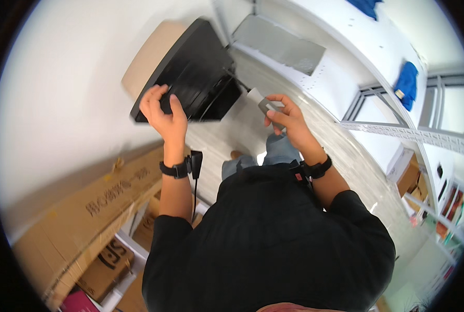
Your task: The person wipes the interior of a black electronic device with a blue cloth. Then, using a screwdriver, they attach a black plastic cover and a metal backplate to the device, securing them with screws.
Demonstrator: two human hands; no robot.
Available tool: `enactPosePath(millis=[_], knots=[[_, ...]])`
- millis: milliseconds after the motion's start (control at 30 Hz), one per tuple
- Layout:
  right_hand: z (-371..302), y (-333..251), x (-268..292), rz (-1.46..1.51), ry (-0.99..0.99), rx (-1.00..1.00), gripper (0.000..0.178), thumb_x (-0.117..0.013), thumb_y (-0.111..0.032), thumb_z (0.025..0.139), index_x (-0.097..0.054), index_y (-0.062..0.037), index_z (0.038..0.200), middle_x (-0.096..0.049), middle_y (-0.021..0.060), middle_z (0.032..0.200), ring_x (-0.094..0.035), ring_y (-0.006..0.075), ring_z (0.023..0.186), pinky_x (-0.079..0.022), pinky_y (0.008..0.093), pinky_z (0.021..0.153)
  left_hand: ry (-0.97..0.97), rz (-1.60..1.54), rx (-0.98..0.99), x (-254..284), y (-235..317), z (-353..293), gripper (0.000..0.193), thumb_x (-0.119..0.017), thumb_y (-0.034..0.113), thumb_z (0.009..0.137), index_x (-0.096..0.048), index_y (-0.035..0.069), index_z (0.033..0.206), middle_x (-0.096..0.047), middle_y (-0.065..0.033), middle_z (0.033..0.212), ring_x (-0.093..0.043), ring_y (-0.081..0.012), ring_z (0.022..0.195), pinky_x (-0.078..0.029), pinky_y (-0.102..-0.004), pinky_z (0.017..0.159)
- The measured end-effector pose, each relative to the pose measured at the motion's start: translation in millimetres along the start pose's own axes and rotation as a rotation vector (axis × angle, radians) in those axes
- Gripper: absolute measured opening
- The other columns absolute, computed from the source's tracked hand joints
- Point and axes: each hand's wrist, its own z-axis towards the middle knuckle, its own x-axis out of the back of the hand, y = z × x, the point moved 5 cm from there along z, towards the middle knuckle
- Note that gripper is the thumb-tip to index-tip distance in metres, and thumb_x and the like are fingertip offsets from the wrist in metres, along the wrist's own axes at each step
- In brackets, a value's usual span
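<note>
My right hand (289, 122) is closed round the handle of a grey screwdriver-like tool (263, 101). From the tool's pale front end, a thin dark shaft points up and left to a large black boxy object (195, 73). That object stands tilted against the wall, and a beige panel (151, 60) shows along its left side. My left hand (164, 114) is at the object's lower left, fingers bent and thumb apart, with nothing seen in it. Whether its fingertips touch the black surface I cannot tell. Both wrists wear black straps.
A long cardboard box (86, 223) lies at the left, with a smaller brown carton (107, 270) beneath. White metal shelving (341, 93) runs along the right, holding a grey packet (278, 44) and a blue cloth-like item (407, 86). A white wall (65, 88) stands at the far left.
</note>
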Motion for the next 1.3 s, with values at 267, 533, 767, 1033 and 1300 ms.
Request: enactPosePath(millis=[267, 533, 767, 1033, 1300], knots=[[-15.9, -49.9, 161.2, 0.151, 0.217, 0.082, 0.032, -0.064, -0.014, 0.086, -0.053, -0.0059, 0.115, -0.061, 0.0063, 0.076, -0.053, 0.0104, 0.062, -0.040, 0.0241, 0.054, -0.416, -0.514, 0.054, -220.3, 120.3, 25.1, 0.008, -0.063, 0.003, 0.085, -0.064, 0.002, 0.093, -0.062, -0.0045, 0.087, -0.058, -0.0118, 0.076, -0.048, -0.0250, 0.067], [-34.0, -78.4, 264.7, 0.226, 0.464, 0.180, 0.032, -0.064, -0.014, 0.086, -0.053, -0.0065, 0.115, -0.061, 0.0073, 0.074, -0.053, 0.0105, 0.058, -0.039, 0.0231, 0.053, -0.745, -0.571, 0.043, -374.7, 218.6, 49.8, 0.013, -0.064, 0.010, 0.085, -0.067, 0.003, 0.095, -0.067, -0.0070, 0.090, -0.061, -0.0148, 0.077, -0.049, -0.0263, 0.068], [-20.6, -88.7, 294.2, 0.268, 0.667, 0.215, 0.034, -0.062, -0.010, 0.084, -0.057, -0.0074, 0.117, -0.063, 0.0078, 0.073, -0.052, 0.0100, 0.057, -0.040, 0.0235, 0.054, -0.870, -0.578, -0.039, -505.2, 242.5, 82.2, 0.020, -0.068, 0.012, 0.081, -0.067, 0.005, 0.099, -0.065, -0.0081, 0.086, -0.062, -0.0180, 0.076, -0.050, -0.0297, 0.067], [8.8, -120.0, 311.4, 0.270, 0.847, 0.209, 0.037, -0.063, -0.007, 0.083, -0.058, -0.0082, 0.119, -0.063, 0.0071, 0.074, -0.052, 0.0100, 0.057, -0.040, 0.0236, 0.055, -0.961, -0.359, -0.268, -563.5, 261.2, 89.4, 0.018, -0.070, 0.020, 0.080, -0.071, 0.018, 0.098, -0.062, 0.0002, 0.078, -0.060, -0.0153, 0.066, -0.047, -0.0292, 0.059], [33.9, -142.7, 323.2, 0.280, 0.777, 0.229, 0.038, -0.065, 0.001, 0.081, -0.057, -0.0026, 0.118, -0.062, 0.0077, 0.075, -0.052, 0.0087, 0.058, -0.039, 0.0230, 0.052, -0.982, -0.524, -0.161, -554.7, 257.3, 94.0, 0.009, -0.067, 0.015, 0.084, -0.071, 0.010, 0.091, -0.066, -0.0019, 0.082, -0.061, -0.0129, 0.066, -0.047, -0.0243, 0.061]])
